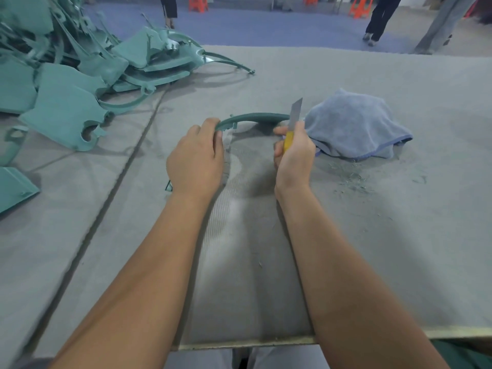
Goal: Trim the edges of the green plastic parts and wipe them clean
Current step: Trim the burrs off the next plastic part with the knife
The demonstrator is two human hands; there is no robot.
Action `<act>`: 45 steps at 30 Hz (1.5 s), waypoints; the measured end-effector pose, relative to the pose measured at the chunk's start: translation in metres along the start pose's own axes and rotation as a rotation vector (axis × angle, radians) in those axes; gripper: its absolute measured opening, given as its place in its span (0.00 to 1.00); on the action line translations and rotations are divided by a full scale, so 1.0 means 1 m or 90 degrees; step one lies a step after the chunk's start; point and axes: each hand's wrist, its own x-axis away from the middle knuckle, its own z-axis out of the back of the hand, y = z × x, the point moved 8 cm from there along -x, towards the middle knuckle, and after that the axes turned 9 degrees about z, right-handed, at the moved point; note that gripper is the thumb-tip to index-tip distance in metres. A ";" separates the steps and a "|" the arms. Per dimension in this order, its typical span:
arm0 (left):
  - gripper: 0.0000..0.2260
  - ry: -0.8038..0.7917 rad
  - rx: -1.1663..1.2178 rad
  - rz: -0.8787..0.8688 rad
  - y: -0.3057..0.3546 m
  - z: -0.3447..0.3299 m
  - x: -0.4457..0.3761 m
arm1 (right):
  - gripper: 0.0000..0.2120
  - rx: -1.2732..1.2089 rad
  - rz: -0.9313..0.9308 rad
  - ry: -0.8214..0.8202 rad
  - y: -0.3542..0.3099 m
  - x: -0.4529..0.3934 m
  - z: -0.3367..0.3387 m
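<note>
Trimming under way: left hand point(195, 155) pinches the curved green part point(255, 118) above the worktop point(399, 235); right hand point(294, 150) clasps the knife point(295, 115), apparently at its edge. Shavings point(354, 179) lie beside the cloth point(354, 123); the pile point(66, 75) awaits.

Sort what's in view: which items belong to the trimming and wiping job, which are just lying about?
In the job:
- green curved part, held by the left hand
- yellow-handled utility knife, in the right hand
- blue-grey cloth, for wiping
- pile of green parts, far left

Lying about:
- shavings on the table
- orange stools on the floor beyond
</note>
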 end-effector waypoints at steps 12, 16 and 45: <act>0.12 0.009 0.044 -0.004 0.000 -0.001 0.002 | 0.12 0.038 0.021 0.083 -0.002 0.002 0.016; 0.12 0.009 0.051 -0.001 -0.001 -0.001 0.002 | 0.13 0.080 0.020 0.088 0.000 0.002 0.017; 0.12 0.005 0.070 -0.004 0.000 -0.004 0.002 | 0.20 0.319 0.111 0.004 -0.006 -0.001 0.010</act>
